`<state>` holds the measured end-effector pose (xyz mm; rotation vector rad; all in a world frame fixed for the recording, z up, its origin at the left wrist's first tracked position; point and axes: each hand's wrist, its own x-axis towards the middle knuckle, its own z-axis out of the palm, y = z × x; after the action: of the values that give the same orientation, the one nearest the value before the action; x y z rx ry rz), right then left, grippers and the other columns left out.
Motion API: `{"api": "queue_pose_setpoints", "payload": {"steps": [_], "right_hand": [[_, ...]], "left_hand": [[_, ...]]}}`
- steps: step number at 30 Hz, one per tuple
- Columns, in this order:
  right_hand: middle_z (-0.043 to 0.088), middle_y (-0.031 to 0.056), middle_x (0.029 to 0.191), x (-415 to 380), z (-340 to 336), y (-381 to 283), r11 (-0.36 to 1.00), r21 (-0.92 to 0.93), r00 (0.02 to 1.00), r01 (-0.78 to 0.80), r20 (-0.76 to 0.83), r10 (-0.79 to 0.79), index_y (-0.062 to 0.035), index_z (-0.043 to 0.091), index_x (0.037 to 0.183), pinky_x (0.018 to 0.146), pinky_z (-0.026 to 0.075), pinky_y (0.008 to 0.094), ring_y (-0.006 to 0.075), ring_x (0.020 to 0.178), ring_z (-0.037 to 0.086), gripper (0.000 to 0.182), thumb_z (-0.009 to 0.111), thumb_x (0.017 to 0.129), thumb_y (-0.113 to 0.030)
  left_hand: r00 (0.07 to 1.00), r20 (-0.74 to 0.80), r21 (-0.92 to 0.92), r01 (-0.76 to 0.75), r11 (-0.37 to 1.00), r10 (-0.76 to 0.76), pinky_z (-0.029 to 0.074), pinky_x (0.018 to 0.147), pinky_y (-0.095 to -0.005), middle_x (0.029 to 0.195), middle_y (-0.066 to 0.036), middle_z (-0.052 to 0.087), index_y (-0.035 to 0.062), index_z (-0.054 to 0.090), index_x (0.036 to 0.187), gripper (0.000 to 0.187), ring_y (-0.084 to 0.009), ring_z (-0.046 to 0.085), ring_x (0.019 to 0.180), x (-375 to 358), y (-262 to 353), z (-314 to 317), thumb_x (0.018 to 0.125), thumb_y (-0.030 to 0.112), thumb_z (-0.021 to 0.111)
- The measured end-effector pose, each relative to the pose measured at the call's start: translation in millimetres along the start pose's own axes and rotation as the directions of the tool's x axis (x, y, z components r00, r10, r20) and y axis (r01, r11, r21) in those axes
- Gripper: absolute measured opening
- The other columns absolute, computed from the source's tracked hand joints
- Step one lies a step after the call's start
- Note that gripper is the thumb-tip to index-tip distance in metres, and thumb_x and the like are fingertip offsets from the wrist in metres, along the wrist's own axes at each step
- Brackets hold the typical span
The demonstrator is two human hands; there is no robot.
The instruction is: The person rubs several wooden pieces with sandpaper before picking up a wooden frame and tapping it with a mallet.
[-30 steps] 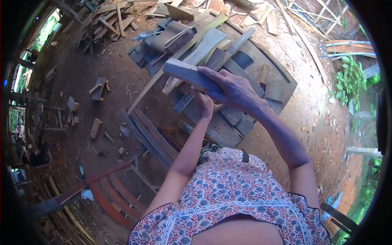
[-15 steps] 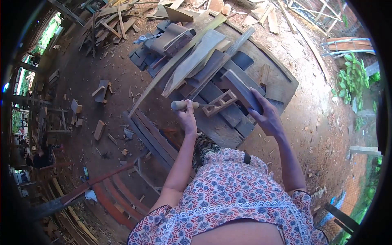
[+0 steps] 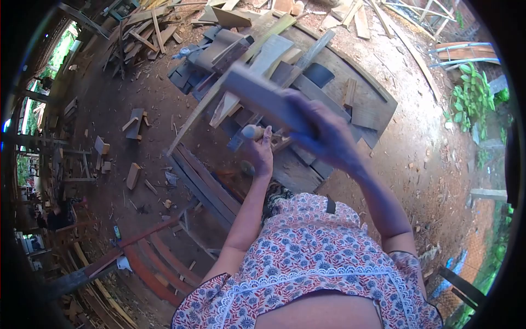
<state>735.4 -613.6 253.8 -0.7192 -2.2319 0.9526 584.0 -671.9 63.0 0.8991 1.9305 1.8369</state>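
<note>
My left hand (image 3: 261,154) is closed around the round wooden handle of a chisel (image 3: 251,131), whose butt end points up toward me. Its blade is out of sight. Below and right of that fist, part of a wooden piece (image 3: 281,144) shows on the bench; most of it is covered. Raised over the bench, my right hand (image 3: 324,134) grips a thick wooden block (image 3: 255,94), slightly blurred. The block's far end sits above and to the left of the chisel handle, apart from it.
Planks and boards (image 3: 271,55) lie stacked across the workbench (image 3: 370,90). A dark cylinder (image 3: 319,75) stands among them. Scrap wood (image 3: 145,33) is heaped behind. Small stools and offcuts (image 3: 133,175) lie on the dirt floor at left. A reddish slatted frame (image 3: 153,263) is lower left.
My right hand has lifted the wooden block and swung it left, over the chisel. The chisel handle has tipped more upright, and my left hand has shifted slightly right. The slotted wooden piece is now mostly hidden.
</note>
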Motion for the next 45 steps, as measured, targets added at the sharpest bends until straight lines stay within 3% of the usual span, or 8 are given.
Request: {"api": "queue_pose_setpoints", "payload": {"steps": [4,6,13,18,23,32,41,45], "right_hand": [[0.057,0.0126,0.098,21,35,22,0.963,-0.266,0.933,0.043,0.356,0.057,-0.0225,0.038,0.136,0.076,0.049,0.0387,0.0278,0.09,0.06,0.061,0.064,0.081,-0.027],[0.055,0.011,0.093,30,42,26,0.901,-0.421,0.86,0.102,0.493,0.133,-0.0261,0.035,0.138,0.072,0.049,0.0391,0.0278,0.084,0.06,0.063,0.063,0.082,-0.032],[0.056,0.0114,0.095,32,52,38,0.978,-0.206,0.874,0.04,0.481,0.065,-0.0257,0.034,0.138,0.074,0.049,0.0398,0.0282,0.087,0.06,0.064,0.064,0.081,-0.032],[0.053,0.0172,0.121,15,37,60,0.986,-0.104,0.93,-0.134,0.33,0.161,-0.0197,0.035,0.138,0.091,0.043,0.0377,0.0298,0.106,0.055,0.066,0.066,0.079,-0.022],[0.051,0.0168,0.125,-23,9,58,0.946,-0.007,0.929,-0.323,0.186,0.319,-0.017,0.036,0.138,0.092,0.041,0.034,0.0256,0.109,0.054,0.067,0.066,0.079,-0.015],[0.052,0.017,0.124,-50,1,37,0.943,0.001,0.943,-0.333,0.027,0.333,-0.0175,0.038,0.137,0.091,0.045,0.038,0.0293,0.109,0.055,0.068,0.068,0.075,-0.016],[0.055,0.0118,0.103,-40,56,28,0.965,-0.249,0.945,-0.077,0.29,0.151,-0.0206,0.037,0.137,0.077,0.05,0.0373,0.0273,0.091,0.059,0.067,0.067,0.077,-0.022],[0.055,0.0118,0.1,-29,42,4,0.984,-0.175,0.975,0.02,0.221,0.019,-0.0231,0.035,0.138,0.073,0.05,0.0379,0.0269,0.09,0.059,0.066,0.065,0.08,-0.027]], "left_hand": [[0.996,-0.022,-0.289,0.075,0.954,-0.085,0.048,0.082,-0.0353,0.103,-0.013,0.055,-0.0018,0.049,0.105,0.029,-0.0236,0.058,0.092,-4,-24,0,0.08,0.001,0.064],[0.99,-0.01,0.258,-0.136,0.957,0.143,0.044,0.088,-0.0391,0.111,-0.016,0.052,-0.0017,0.048,0.111,0.037,-0.0292,0.054,0.102,-3,0,-1,0.077,-0.003,0.062],[0.996,-0.044,0.331,-0.064,0.941,0.083,0.041,0.09,-0.041,0.108,-0.018,0.053,-0.0028,0.049,0.113,0.039,-0.0347,0.052,0.105,-9,-28,-8,0.078,0.004,0.064],[0.905,-0.112,-0.405,0.335,0.851,-0.409,0.053,0.08,-0.0357,0.112,-0.016,0.051,-0.0036,0.045,0.11,0.036,-0.0256,0.056,0.101,-1,-56,-29,0.085,0.015,0.065],[0.849,-0.18,-0.528,0.343,0.777,-0.497,0.053,0.088,-0.042,0.115,-0.015,0.047,-0.0022,0.037,0.115,0.043,-0.0267,0.055,0.105,-15,-49,-45,0.087,0.018,0.063],[0.987,-0.076,-0.176,0.126,0.976,-0.141,0.047,0.083,-0.0286,0.099,-0.008,0.054,-0.0003,0.047,0.105,0.029,-0.0132,0.054,0.093,-10,-16,-24,0.087,0.015,0.063],[0.994,0.006,0.403,-0.105,0.909,0.112,0.047,0.078,-0.0396,0.095,-0.018,0.064,-0.0047,0.058,0.1,0.024,-0.0323,0.062,0.089,-20,-26,-22,0.08,0.007,0.063],[0.983,0.045,-0.233,0.186,0.955,-0.18,0.049,0.077,-0.0375,0.092,-0.015,0.064,-0.0002,0.06,0.101,0.025,-0.0288,0.063,0.086,-32,-56,-17,0.08,0.013,0.064]]}}
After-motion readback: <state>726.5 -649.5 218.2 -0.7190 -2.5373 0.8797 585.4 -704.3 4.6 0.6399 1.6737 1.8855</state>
